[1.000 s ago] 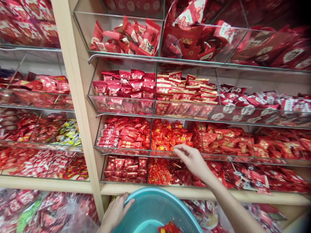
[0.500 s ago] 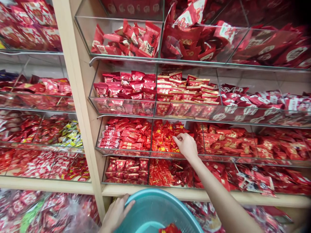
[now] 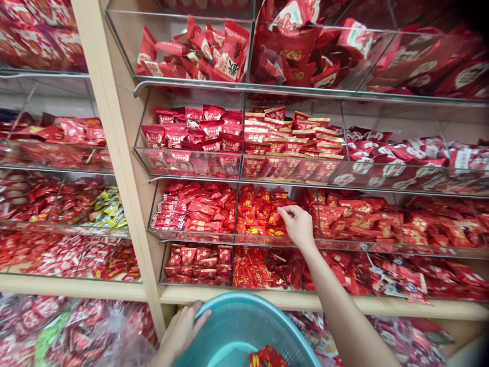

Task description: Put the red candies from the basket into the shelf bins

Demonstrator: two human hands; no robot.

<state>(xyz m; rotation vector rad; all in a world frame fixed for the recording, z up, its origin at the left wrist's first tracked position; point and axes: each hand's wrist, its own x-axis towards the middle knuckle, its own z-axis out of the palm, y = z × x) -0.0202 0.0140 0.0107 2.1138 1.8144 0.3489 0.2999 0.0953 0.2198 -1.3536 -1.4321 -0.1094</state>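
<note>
My left hand (image 3: 182, 329) grips the left rim of a round teal plastic basket (image 3: 244, 317), fingers at the edge. Inside the basket, near the bottom of the view, lie some red-wrapped candies (image 3: 267, 357). My right hand (image 3: 298, 227) reaches over a clear shelf bin of shiny red-and-gold wrapped candies (image 3: 254, 211). Its thumb and fingertips are pinched together at the right side of that bin. Whatever is between those fingertips is too small or hidden to make out.
Clear-fronted bins of red packets (image 3: 202, 137) rise in rows above. A wooden upright (image 3: 114, 168) divides the shelves, and a wooden ledge (image 3: 191, 294) runs behind the basket. Bagged sweets (image 3: 91, 336) fill the space below left. Glass front panels (image 3: 275, 240) border the bins.
My right hand has shifted slightly right within the same bin, its fingers still pinched. My left hand stays on the basket rim. The view has moved a little.
</note>
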